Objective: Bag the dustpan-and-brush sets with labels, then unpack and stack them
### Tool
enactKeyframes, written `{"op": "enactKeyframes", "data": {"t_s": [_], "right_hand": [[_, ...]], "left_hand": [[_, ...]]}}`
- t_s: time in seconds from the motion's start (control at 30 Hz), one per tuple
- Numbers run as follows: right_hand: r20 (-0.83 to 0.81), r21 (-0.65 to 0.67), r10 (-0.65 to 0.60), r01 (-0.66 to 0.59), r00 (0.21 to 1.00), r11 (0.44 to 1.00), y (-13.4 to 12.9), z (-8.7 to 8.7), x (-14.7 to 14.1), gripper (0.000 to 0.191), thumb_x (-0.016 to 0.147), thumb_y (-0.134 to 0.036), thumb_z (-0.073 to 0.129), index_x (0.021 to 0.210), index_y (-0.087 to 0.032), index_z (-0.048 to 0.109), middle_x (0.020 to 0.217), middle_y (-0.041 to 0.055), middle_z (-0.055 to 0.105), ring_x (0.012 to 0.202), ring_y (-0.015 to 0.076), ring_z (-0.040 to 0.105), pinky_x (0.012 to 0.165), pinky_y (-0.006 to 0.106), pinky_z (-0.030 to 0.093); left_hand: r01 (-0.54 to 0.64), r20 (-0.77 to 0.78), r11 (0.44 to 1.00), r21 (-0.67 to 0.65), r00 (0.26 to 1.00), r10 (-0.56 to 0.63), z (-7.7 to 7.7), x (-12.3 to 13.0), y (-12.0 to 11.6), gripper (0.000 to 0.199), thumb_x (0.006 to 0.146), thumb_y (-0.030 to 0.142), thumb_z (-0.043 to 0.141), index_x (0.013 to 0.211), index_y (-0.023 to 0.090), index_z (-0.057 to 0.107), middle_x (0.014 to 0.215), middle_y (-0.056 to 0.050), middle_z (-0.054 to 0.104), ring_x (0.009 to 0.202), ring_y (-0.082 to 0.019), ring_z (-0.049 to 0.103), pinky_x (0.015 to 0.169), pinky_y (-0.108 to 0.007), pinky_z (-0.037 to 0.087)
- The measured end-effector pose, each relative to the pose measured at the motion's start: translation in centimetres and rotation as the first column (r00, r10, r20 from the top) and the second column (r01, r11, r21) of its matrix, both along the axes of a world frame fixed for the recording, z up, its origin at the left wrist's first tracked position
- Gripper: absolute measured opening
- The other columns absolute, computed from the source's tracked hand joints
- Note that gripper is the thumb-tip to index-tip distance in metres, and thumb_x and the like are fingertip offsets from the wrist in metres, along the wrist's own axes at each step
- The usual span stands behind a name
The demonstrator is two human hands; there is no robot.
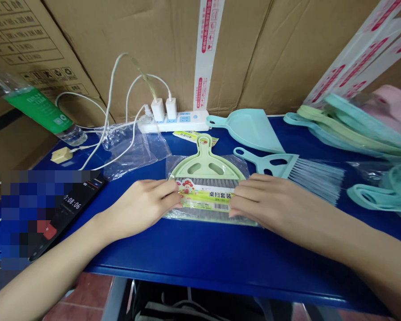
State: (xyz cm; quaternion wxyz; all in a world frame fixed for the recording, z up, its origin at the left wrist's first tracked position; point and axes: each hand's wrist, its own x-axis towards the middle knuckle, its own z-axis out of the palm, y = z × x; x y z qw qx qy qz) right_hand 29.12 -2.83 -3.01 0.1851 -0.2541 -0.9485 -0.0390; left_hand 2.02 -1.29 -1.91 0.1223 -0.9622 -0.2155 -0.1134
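Observation:
A green dustpan and brush set (203,166) in a clear plastic bag lies on the blue table, its handle pointing to the back. Around its middle runs a yellow-green and white label (205,196) with a mushroom picture. At the label's left end, my left hand (153,200) grips the bagged set with curled fingers. My right hand (257,196) has its fingers closed on the right edge of the same set. Both thumbs are mostly hidden. Just behind my right hand are a loose light-blue brush (277,165) and a light-blue dustpan (250,127).
Bagged blue, green and pink sets (354,125) pile up at the right. A power strip (180,121) with chargers and cables stands at the back. Crumpled plastic (133,149), a phone (70,209) and a tilted bottle (40,109) are at the left. Cardboard boxes (153,40) wall the back.

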Motion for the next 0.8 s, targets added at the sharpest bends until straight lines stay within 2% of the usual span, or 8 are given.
{"op": "enactKeyframes", "data": {"t_s": [0.07, 0.13, 0.2, 0.27, 0.53, 0.8], "right_hand": [[0.025, 0.0, -0.001, 0.001, 1.0, 1.0, 0.02, 0.03, 0.06, 0.051, 0.106, -0.021, 0.021, 0.078, -0.018, 0.064, 0.071, 0.002, 0.062, 0.065, 0.0172, 0.052, 0.066, 0.032, 0.037], [0.069, -0.015, 0.006, -0.005, 0.998, 1.0, 0.0, 0.14, 0.14, 0.049, 0.107, -0.024, 0.021, 0.095, -0.017, 0.069, 0.075, 0.0024, 0.066, 0.068, 0.0175, 0.056, 0.067, 0.033, 0.038], [0.109, -0.046, 0.015, -0.01, 0.994, 0.999, -0.03, 0.22, 0.22, 0.045, 0.107, -0.03, 0.024, 0.113, -0.018, 0.067, 0.08, 0.0027, 0.069, 0.07, 0.0178, 0.058, 0.067, 0.033, 0.039], [0.129, -0.074, 0.011, -0.001, 0.992, 0.997, -0.08, 0.18, 0.28, 0.042, 0.107, -0.034, 0.028, 0.121, -0.019, 0.065, 0.081, 0.0027, 0.069, 0.07, 0.0178, 0.059, 0.066, 0.033, 0.039], [0.144, -0.099, 0.002, 0.013, 0.99, 0.995, -0.13, 0.05, 0.33, 0.037, 0.105, -0.033, 0.034, 0.122, -0.022, 0.065, 0.081, 0.0024, 0.069, 0.071, 0.0182, 0.06, 0.068, 0.034, 0.039], [0.165, -0.117, 0.003, 0.017, 0.986, 0.993, -0.24, 0.06, 0.17, 0.03, 0.102, -0.032, 0.046, 0.124, -0.023, 0.064, 0.081, 0.0017, 0.069, 0.071, 0.0177, 0.059, 0.067, 0.032, 0.038]], "left_hand": [[0.008, -0.012, 1.0, -0.009, 1.0, -0.008, 0.0, -0.09, -0.06, 0.038, 0.102, 0.013, 0.028, 0.094, 0.016, 0.065, 0.079, -0.001, 0.063, 0.061, -0.012, 0.058, 0.057, -0.025, 0.049], [0.012, -0.035, 1.0, -0.015, 0.999, -0.013, -0.07, -0.18, -0.09, 0.036, 0.101, 0.01, 0.029, 0.111, 0.016, 0.063, 0.085, -0.002, 0.066, 0.064, -0.012, 0.061, 0.058, -0.025, 0.05], [0.016, -0.074, 0.999, -0.034, 0.997, -0.019, -0.21, -0.22, -0.1, 0.034, 0.101, 0.014, 0.033, 0.123, 0.019, 0.059, 0.091, -0.002, 0.067, 0.065, -0.012, 0.063, 0.058, -0.025, 0.051], [0.01, -0.116, 0.998, -0.068, 0.993, -0.018, -0.36, -0.19, -0.14, 0.033, 0.102, 0.021, 0.038, 0.127, 0.023, 0.058, 0.094, -0.002, 0.067, 0.063, -0.012, 0.063, 0.058, -0.025, 0.052], [-0.001, -0.119, 0.993, -0.117, 0.993, -0.013, -0.36, 0.03, -0.37, 0.036, 0.104, 0.028, 0.033, 0.125, 0.023, 0.061, 0.095, -0.003, 0.068, 0.062, -0.013, 0.065, 0.059, -0.027, 0.054], [0.01, -0.149, 0.993, -0.122, 0.988, -0.028, -0.72, 0.16, -0.25, 0.036, 0.103, 0.03, 0.037, 0.134, 0.024, 0.053, 0.088, -0.001, 0.064, 0.065, -0.014, 0.064, 0.058, -0.025, 0.053]]}}
